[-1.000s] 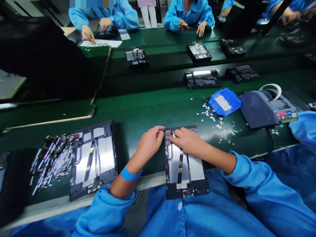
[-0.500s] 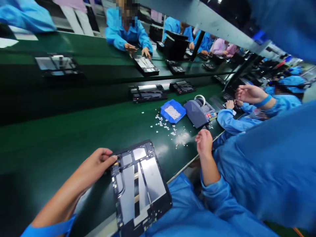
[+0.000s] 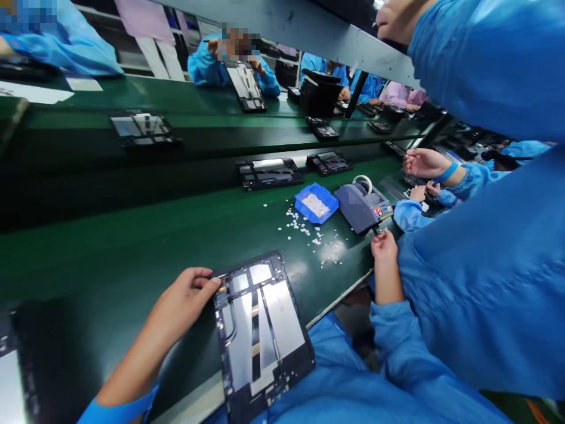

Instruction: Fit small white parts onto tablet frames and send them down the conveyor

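Right grip (image 3: 385, 245) too small to judge (lower-left device (image 3: 11, 380) cut off).

Room's basically one long green workbench (image 3: 132, 247) with a pale edge (image 3: 198, 401) on the near side; a dark band (image 3: 194, 168) runs lengthwise past it, then there's a far green worktop (image 3: 194, 101); a scuffed grey metal beam (image 3: 304, 32) cuts diagonally overhead, and a black post (image 3: 356, 93) leans below it. Behind all that you get pale shelving (image 3: 101, 14), too partial to make out properly; light's coolish and leaves a whitish glare (image 3: 334, 250) on the bench; bottom right there's a sliver of green floor (image 3: 498, 405) with an orange stripe (image 3: 537, 408).
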Demonstrator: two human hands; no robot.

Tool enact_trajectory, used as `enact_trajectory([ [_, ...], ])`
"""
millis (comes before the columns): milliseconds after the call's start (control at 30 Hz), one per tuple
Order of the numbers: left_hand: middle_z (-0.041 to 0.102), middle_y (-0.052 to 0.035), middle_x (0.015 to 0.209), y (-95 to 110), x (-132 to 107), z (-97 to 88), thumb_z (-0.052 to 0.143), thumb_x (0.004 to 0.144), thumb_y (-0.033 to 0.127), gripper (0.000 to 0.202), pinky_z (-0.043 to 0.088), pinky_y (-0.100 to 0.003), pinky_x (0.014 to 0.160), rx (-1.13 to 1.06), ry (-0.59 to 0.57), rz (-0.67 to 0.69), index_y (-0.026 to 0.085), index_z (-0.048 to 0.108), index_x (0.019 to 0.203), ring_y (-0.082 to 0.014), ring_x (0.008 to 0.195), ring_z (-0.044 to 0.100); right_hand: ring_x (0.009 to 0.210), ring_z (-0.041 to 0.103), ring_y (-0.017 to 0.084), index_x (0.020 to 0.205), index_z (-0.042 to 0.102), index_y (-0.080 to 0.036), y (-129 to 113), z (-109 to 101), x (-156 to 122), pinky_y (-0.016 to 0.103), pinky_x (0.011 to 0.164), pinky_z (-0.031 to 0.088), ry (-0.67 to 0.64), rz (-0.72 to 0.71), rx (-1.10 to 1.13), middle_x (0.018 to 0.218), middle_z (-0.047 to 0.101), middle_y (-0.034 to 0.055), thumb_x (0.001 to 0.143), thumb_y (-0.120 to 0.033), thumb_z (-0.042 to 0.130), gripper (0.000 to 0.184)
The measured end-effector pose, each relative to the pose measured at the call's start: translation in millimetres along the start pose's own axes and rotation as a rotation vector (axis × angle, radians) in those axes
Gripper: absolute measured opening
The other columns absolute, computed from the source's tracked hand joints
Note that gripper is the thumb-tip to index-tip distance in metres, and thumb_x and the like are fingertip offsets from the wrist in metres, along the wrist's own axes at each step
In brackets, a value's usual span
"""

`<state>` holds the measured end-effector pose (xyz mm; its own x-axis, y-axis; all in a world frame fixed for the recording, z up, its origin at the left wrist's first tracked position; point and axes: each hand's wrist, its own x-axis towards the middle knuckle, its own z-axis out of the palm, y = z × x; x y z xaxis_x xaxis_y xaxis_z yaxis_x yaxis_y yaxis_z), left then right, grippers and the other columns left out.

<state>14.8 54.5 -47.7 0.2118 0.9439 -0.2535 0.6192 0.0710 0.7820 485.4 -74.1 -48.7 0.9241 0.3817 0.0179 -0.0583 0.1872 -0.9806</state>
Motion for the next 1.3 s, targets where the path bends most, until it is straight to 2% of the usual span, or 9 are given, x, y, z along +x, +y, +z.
enact_trajectory([
  [133,0.070,-0.0069,0.092,28,-36,4.0,0.061,0.078,0.053,0.040,0.050,-0.038,0.074,-0.004,0.230,0.101,0.021,0.066,0.100,-0.0255,0.082,0.065,0.053,0.047,0.007,0.080,0.051,-0.021,10,25,-86,0.017,0.045,0.039,-0.151,0.184,0.092,0.066,0.054,-0.0066,0.077,-0.044,0.080,0.037],
  [300,0.069,-0.0044,0.088,73,-72,41.2,0.070,0.078,0.043,0.035,0.050,-0.031,0.070,-0.507,-0.142,0.058,0.019,0.067,0.103,-0.0186,0.076,0.062,0.055,0.056,0.009,0.086,0.064,-0.020,9,81,-206,0.020,0.051,0.047,-0.702,0.371,0.128,0.071,0.065,-0.0030,0.087,-0.046,0.078,0.029],
  [400,0.066,-0.0023,0.086,74,-76,60.1,0.075,0.078,0.040,0.031,0.049,-0.028,0.070,-0.828,-0.200,0.006,0.019,0.065,0.098,-0.0154,0.073,0.060,0.057,0.059,0.010,0.089,0.069,-0.020,6,102,-241,0.021,0.055,0.049,-0.945,0.347,0.050,0.069,0.066,-0.0020,0.093,-0.044,0.071,0.025],
  [500,0.060,0.0015,0.077,54,-77,54.2,0.072,0.083,0.038,0.021,0.044,-0.025,0.065,-0.890,-0.015,0.004,0.019,0.062,0.085,-0.0113,0.066,0.052,0.066,0.064,0.013,0.100,0.073,-0.021,6,109,-241,0.024,0.061,0.051,-1.073,0.209,-0.081,0.079,0.071,0.0007,0.098,-0.040,0.063,0.022],
  [567,0.059,0.0026,0.075,38,-77,37.4,0.070,0.086,0.036,0.018,0.041,-0.024,0.064,-0.759,0.100,0.018,0.020,0.062,0.083,-0.0109,0.065,0.050,0.078,0.068,0.016,0.105,0.074,-0.021,8,112,-229,0.028,0.070,0.053,-1.107,-0.011,-0.228,0.090,0.074,0.0037,0.100,-0.034,0.059,0.020],
  [700,0.062,0.0014,0.072,23,-72,1.2,0.068,0.086,0.034,0.016,0.042,-0.026,0.064,-0.381,0.034,0.047,0.020,0.066,0.081,-0.0139,0.068,0.054,0.099,0.065,0.021,0.109,0.075,-0.020,16,123,-203,0.036,0.089,0.050,-1.244,-0.612,-0.537,0.105,0.074,0.0085,0.103,-0.021,0.053,0.023],
  [833,0.065,0.0015,0.072,29,-58,-7.9,0.066,0.084,0.032,0.014,0.044,-0.028,0.064,-0.237,-0.027,0.060,0.020,0.068,0.090,-0.0155,0.068,0.058,0.093,0.056,0.021,0.128,0.072,-0.025,24,143,-199,0.033,0.083,0.045,-1.400,-0.987,-0.791,0.110,0.071,0.0082,0.105,-0.018,0.052,0.031],
  [1000,0.068,-0.0003,0.074,31,-48,-5.9,0.064,0.084,0.032,0.014,0.047,-0.029,0.066,-0.204,-0.062,0.052,0.019,0.066,0.088,-0.0170,0.070,0.062,0.090,0.049,0.022,0.131,0.071,-0.025,23,153,-198,0.034,0.078,0.039,-1.463,-1.177,-0.941,0.110,0.067,0.0105,0.106,-0.020,0.053,0.032],
  [1300,0.068,-0.0042,0.083,30,-24,-4.3,0.059,0.088,0.030,0.017,0.048,-0.035,0.078,0.092,-0.157,0.186,0.021,0.069,0.077,-0.0220,0.083,0.062,0.090,0.045,0.023,0.131,0.068,-0.020,29,152,-189,0.036,0.078,0.038,-1.525,-1.272,-0.909,0.104,0.065,0.0096,0.107,-0.022,0.049,0.031],
])
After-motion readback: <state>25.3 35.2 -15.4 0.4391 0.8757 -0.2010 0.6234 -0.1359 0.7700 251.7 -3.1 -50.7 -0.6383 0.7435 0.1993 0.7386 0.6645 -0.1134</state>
